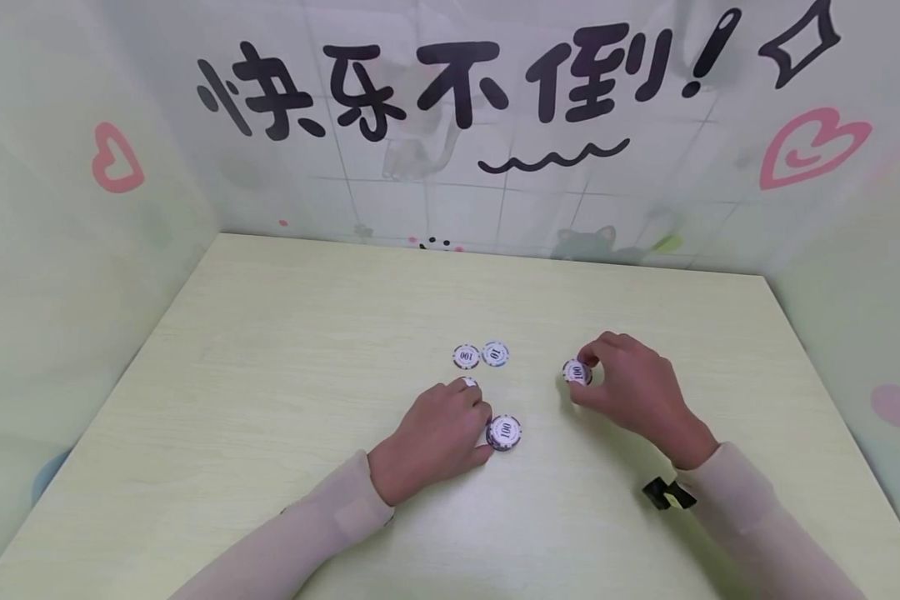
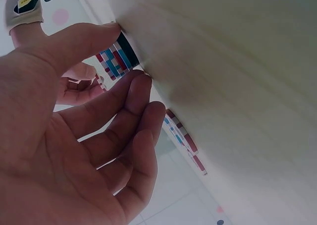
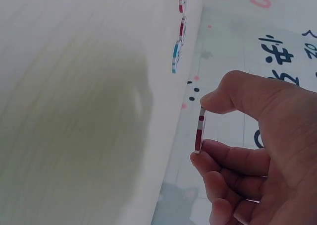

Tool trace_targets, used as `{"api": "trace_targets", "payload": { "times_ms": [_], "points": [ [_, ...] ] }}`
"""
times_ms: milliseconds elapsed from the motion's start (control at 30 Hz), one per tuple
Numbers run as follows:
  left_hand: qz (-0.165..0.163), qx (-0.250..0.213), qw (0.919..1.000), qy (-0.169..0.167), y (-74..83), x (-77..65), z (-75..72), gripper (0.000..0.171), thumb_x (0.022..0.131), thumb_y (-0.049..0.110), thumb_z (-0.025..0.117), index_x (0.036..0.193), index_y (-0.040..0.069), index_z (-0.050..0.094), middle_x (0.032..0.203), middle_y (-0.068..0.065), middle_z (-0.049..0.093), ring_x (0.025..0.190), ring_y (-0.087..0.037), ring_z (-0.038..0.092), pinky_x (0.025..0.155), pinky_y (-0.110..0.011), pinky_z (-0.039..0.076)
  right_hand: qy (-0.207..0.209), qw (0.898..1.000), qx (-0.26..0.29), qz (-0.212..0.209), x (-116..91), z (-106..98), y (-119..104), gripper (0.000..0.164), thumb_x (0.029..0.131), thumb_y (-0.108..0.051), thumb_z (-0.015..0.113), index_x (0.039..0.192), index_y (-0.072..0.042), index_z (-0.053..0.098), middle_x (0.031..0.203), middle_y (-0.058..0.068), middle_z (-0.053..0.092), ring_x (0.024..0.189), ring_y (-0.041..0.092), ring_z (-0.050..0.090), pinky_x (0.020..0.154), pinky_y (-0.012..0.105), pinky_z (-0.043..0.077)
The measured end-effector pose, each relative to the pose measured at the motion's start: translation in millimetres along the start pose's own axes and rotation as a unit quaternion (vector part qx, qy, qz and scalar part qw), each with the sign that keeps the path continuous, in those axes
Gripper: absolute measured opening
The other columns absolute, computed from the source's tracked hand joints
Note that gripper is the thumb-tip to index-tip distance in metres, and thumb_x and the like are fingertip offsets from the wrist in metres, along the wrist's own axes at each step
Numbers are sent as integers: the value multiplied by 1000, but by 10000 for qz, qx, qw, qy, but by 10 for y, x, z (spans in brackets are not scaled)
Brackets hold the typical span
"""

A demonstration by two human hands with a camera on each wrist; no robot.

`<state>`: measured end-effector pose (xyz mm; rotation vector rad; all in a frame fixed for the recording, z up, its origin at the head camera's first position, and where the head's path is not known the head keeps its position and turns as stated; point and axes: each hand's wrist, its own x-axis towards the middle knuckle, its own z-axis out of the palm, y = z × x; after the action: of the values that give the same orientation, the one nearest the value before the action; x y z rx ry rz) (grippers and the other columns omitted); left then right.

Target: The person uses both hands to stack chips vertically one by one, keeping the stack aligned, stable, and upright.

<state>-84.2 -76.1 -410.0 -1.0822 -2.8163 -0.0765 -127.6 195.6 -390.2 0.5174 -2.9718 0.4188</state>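
"Poker chip (image 1: 574, 373), red-and-white, marked 100: where, and held how?"

"Right hand (image 1: 637, 387) has it, lifted clear of the pale tabletop (image 1: 307, 333). Thumb on one edge, fingertip on the opposite edge. Likely reason for the rim pinch: both faces go largely uncovered, so the number reads plainly and the underside is unobstructed."

"And the left hand (image 1: 435, 429)?"

"Curled at the chip stack (image 1: 506, 432), gripping it between thumb and index finger, low against the table. Left wrist view shows banded edges there: a dark layer lowest, then blue, red and white. Low hold, I judge, to keep the column square while its top face, another 100, is left exposed. How firmly it presses, cannot tell."

"Loose ones?"

"100 chip (image 1: 466, 357) and blue-edged 10 chip (image 1: 497, 354), flat, side by side beyond the left hand, numbers up. Third chip (image 1: 469, 382) nearer, partly hidden by the left fingers; number unreadable. Lying singly, perhaps, so each rim can be reached."
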Motion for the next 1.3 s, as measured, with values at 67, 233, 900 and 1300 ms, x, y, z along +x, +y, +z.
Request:
{"api": "trace_targets", "payload": {
  "times_ms": [67,233,900,1300],
  "points": [
    [-1,-13,10000,-8,0,0,1,29,81,40,74,88,12,74,84,0,64,76,-16,54,60,-28,42,17,10000,-13,-56,-13,5,-36,22,77,-32,70,91,-15,71,90,-5,63,74,13,51,50,31,41],
    [8,-15,10000,-15,1,2,-2,29,81,40,74,88,12,74,85,0,65,77,-16,54,60,-27,42,112,9997,-30,-198,-50,39,-109,21,75,-32,71,89,-17,70,87,-5,62,71,11,49,48,30,39],
    [-41,26,9998,-210,9,4,-18,32,82,43,74,92,12,75,89,-1,66,79,-17,55,62,-29,43,400,9944,-159,-961,-150,107,-399,29,71,-40,80,85,-16,72,81,-8,62,68,8,50,48,23,40],
    [-28,58,9999,-92,6,-4,-4,32,81,43,74,89,12,74,88,-1,66,81,-17,56,62,-29,44,299,9903,-190,-1342,-195,141,-560,29,72,-43,79,87,-19,74,84,-10,63,72,7,51,49,21,40]
  ]
}}
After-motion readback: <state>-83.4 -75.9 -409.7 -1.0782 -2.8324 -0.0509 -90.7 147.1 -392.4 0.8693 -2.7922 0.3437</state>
